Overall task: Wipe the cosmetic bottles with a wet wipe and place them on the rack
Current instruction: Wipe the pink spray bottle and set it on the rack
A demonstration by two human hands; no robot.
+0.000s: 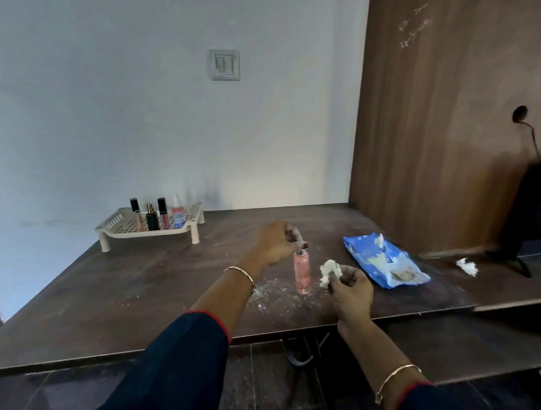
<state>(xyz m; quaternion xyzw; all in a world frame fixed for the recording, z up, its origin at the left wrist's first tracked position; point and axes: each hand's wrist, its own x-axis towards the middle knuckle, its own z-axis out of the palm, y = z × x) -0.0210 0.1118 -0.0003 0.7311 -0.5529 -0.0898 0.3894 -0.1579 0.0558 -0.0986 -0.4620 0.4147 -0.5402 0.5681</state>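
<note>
A: Cosmetic bottles are what this is about, and the big dark table (142, 288) is carrying all of them. Far off to the left of the working grip, the cream rack (115, 225) is already holding four or five bottles upright.

B: And on the other side?

A: The blue wet wipe pack (386, 261) is lying to the right of the hands, with a discarded wipe (467, 266) further right still. Between the two hands the pink bottle (302, 273) is standing upright on the table.

B: What are the hands doing?

A: The left hand (274, 242) is reaching over the bottle's top, fingertips closing at the nozzle; something small seems to be pinched there, perhaps a cap, though I cannot tell for sure. The right hand (350, 286) is sitting just right of the bottle, fingers clamped on a bunched wet wipe (329, 272), which is not quite touching the bottle.

B: So which step?

A: Wiping this bottle, I'd judge. White crumbs (267, 293) are lying around its base. Next, the left hand needs to be steadying the top while the wipe is rubbing down the body; then it needs carrying to the rack's free space.
</note>
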